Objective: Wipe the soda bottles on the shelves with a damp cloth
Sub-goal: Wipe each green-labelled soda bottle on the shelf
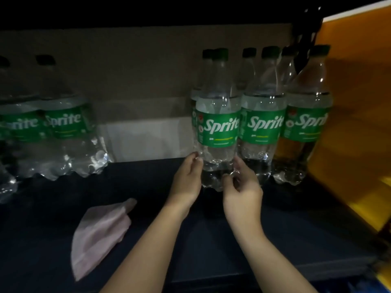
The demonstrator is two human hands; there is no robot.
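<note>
Head view: rear bottles (249,60) half-hidden.

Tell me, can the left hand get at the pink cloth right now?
Probably yes, once it lets go: the left hand grips the Sprite bottle, and the cloth lies uncovered on the shelf.

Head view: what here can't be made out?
- Rear Sprite bottles: hidden behind the front row.
- Wrapped pack: cut off by the left edge.
- Held bottle: base covered by left hand and right hand.
- Cloth: dampness unreadable in the dim light.
</note>
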